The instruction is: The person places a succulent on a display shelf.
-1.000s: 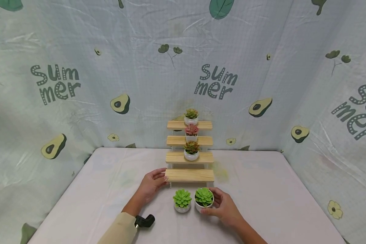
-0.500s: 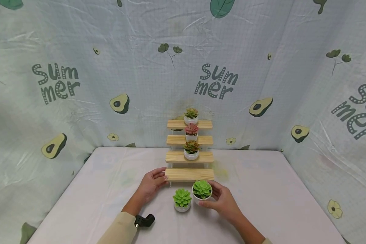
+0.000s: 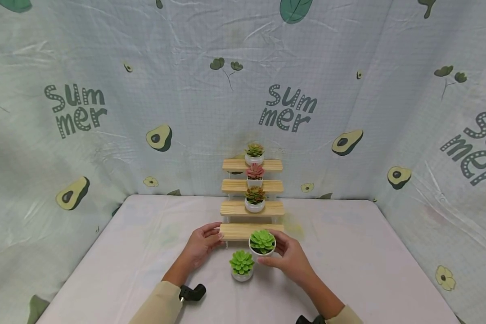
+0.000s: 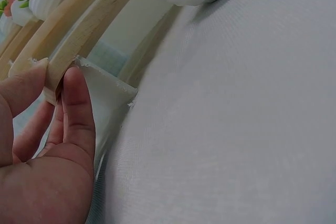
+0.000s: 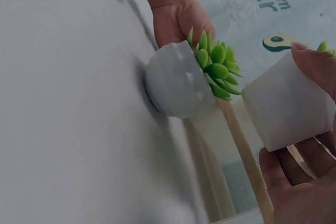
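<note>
A stepped wooden plant stand (image 3: pixel 236 231) stands at the back middle of the table. My left hand (image 3: pixel 202 246) pinches the left end of its lowest board (image 4: pixel 79 38), thumb above and fingers beneath, as the left wrist view shows. With my right hand (image 3: pixel 290 257) I hold a bright green potted succulent (image 3: pixel 262 240) by its plain white pot (image 5: pixel 289 103). That pot is raised off the table and overlaps the front edge of the lowest board in the head view. Just left of it, a second green potted succulent (image 3: pixel 241 262) sits upright on the table in a rounded white pot.
One small potted succulent stands on each upper step: a red-green one (image 3: pixel 254 195), a pink one (image 3: pixel 255 172) and a yellow-green one (image 3: pixel 254 150) on top. A printed cloth backdrop (image 3: pixel 202 103) hangs behind the pale table (image 3: pixel 348 261).
My right hand has lifted the green succulent from beside the other one, bringing it up, forward and slightly left toward the lowest board. The left hand keeps its place on the stand.
</note>
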Action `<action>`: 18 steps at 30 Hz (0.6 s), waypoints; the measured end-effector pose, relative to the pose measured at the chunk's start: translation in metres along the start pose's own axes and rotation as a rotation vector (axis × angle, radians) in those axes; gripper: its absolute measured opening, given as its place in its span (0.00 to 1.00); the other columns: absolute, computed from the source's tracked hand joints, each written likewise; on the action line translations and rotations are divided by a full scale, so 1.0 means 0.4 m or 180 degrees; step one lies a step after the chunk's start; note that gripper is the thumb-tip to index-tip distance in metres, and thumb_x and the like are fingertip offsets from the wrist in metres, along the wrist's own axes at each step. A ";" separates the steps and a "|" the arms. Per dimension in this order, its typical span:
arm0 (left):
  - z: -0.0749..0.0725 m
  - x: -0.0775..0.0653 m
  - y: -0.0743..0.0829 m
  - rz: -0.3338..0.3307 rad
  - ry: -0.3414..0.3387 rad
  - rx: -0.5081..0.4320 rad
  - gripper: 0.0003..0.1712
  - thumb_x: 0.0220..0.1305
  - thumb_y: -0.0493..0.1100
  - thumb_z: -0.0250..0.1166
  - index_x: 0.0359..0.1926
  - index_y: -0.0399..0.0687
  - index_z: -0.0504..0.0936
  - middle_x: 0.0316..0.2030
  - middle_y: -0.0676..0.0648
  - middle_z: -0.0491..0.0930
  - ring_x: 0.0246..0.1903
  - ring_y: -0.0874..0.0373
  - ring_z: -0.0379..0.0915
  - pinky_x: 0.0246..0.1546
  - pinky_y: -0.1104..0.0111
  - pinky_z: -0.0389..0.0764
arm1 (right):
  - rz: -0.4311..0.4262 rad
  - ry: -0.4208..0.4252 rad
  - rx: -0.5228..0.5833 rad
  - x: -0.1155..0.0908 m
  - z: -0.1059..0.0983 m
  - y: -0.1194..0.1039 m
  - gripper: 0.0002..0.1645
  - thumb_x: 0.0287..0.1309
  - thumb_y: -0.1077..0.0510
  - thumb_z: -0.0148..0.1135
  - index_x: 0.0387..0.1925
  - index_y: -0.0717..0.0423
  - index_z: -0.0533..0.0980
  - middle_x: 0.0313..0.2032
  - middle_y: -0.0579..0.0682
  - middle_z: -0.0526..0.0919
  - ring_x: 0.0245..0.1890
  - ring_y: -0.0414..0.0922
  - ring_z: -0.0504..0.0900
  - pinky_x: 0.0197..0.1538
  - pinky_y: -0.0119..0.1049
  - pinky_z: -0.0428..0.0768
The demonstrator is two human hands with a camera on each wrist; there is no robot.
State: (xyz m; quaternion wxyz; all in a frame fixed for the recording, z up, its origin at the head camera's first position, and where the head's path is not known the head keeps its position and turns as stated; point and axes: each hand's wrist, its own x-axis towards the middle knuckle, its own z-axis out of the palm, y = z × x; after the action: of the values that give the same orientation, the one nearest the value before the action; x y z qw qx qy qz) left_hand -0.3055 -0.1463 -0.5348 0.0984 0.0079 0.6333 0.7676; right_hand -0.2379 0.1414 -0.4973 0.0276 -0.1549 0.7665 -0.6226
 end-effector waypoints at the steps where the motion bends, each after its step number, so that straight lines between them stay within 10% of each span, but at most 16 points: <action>1: 0.000 0.000 0.000 -0.0001 0.0001 -0.0001 0.30 0.69 0.29 0.63 0.70 0.31 0.69 0.48 0.43 0.81 0.44 0.58 0.82 0.45 0.69 0.87 | -0.0013 0.0006 -0.0005 0.004 0.002 -0.002 0.44 0.51 0.58 0.80 0.69 0.54 0.71 0.64 0.56 0.80 0.60 0.41 0.82 0.62 0.30 0.80; 18: 0.001 0.001 -0.005 0.0049 -0.0003 -0.0042 0.30 0.69 0.28 0.63 0.70 0.28 0.68 0.44 0.47 0.81 0.40 0.60 0.83 0.43 0.70 0.87 | -0.0009 0.0132 -0.0046 0.058 0.022 -0.017 0.46 0.49 0.52 0.82 0.68 0.54 0.72 0.63 0.55 0.81 0.64 0.50 0.80 0.67 0.41 0.79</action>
State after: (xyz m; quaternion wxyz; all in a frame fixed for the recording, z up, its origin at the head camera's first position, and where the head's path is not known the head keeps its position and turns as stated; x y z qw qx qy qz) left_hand -0.3053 -0.1455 -0.5366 0.0928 0.0125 0.6281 0.7724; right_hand -0.2564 0.1256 -0.4894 0.0097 -0.1433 0.7712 -0.6202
